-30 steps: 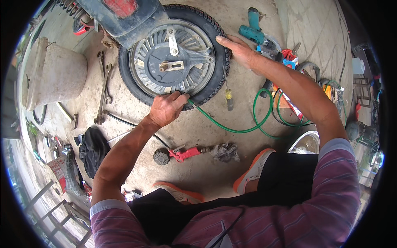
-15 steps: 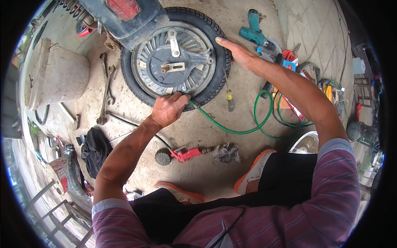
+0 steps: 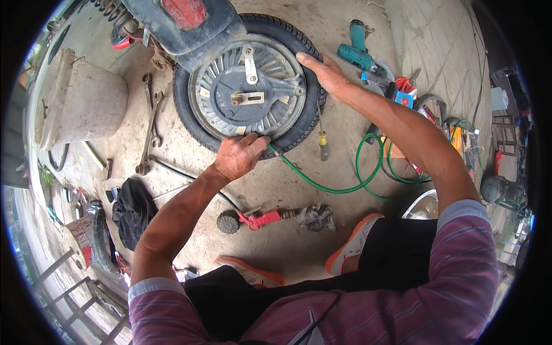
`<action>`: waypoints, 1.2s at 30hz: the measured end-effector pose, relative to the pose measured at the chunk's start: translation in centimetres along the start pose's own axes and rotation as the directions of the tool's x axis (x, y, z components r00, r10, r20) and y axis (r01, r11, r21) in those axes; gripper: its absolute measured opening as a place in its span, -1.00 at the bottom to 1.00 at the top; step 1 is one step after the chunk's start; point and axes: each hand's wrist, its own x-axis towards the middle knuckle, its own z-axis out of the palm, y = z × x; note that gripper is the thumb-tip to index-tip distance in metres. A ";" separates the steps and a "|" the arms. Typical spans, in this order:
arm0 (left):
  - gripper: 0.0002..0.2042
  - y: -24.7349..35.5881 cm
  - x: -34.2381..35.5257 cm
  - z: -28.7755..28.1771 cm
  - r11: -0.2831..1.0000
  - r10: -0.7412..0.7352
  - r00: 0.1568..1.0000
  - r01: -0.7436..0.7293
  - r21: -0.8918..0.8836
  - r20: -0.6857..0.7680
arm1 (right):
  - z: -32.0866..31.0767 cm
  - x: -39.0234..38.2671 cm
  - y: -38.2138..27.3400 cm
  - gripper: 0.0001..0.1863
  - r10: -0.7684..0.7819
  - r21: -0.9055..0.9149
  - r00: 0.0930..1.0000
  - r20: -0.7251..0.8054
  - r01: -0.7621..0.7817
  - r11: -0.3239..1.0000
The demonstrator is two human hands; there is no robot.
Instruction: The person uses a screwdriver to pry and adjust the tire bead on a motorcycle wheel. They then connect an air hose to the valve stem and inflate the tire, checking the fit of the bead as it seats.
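A wheel with a black tyre [image 3: 315,86] and a grey finned hub [image 3: 227,95] lies partly beneath a dirty dark mudguard [image 3: 192,31]. At the wheel's near edge, my left hand [image 3: 238,155] is closed around the end of a green air hose [image 3: 310,183]; its fingertips press at the rim, and the hose's tip is hidden there. My right hand [image 3: 329,75] holds the tyre's right side, thumb stretched over the sidewall. Its other fingers are mostly out of sight around the tread.
Wrenches [image 3: 148,123] and a dirty bucket [image 3: 92,98] are on the left. Right of the wheel lie a screwdriver [image 3: 323,144] and a teal power drill [image 3: 355,52]. A red air tool [image 3: 261,219] and crumpled rag [image 3: 316,218] lie before my shoes. Black cloth [image 3: 133,211] sits left.
The whole view has shifted slightly, so the wheel and tools appear a little lower and farther right. Both hands keep their places on the wheel.
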 end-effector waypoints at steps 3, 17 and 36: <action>-0.70 -0.4 0.2 0.1 1.000 0.015 1.000 -0.015 0.000 -0.015 | 0.2 0.1 0.1 -0.25 -0.057 -0.064 0.998 -0.032 0.055 0.996; -0.73 -0.3 -0.4 0.0 1.000 -0.001 1.000 0.000 -0.026 -0.025 | 0.7 -0.2 -0.5 -0.28 0.002 -0.022 0.998 -0.058 -0.004 1.000; -0.75 -0.4 -0.3 0.3 1.000 0.004 1.000 -0.004 -0.027 -0.006 | 0.3 -0.3 -0.4 -0.32 -0.011 -0.030 0.999 -0.050 0.009 1.000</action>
